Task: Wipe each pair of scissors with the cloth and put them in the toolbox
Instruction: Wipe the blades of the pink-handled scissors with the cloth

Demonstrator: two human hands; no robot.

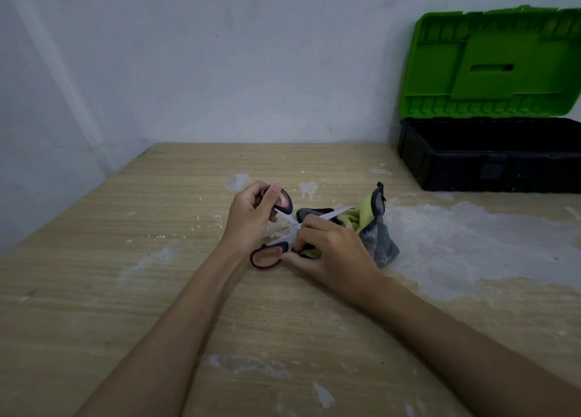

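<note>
The scissors (284,228) lay open over the middle of the table (125,291), the left hand (248,218) curled round the upper pink-and-black handle loop. The right hand (333,253) pinched the grey-and-yellow cloth (377,240) against a blade near the pivot, the rest of the cloth seemingly trailing onto the table. They looked light and rigid with sharp edges, best held by the loops; the toolbox (490,155) stood open far right.

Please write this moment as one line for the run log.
left hand: holds scissors handle | right hand: presses cloth on blade | toolbox: open
</note>
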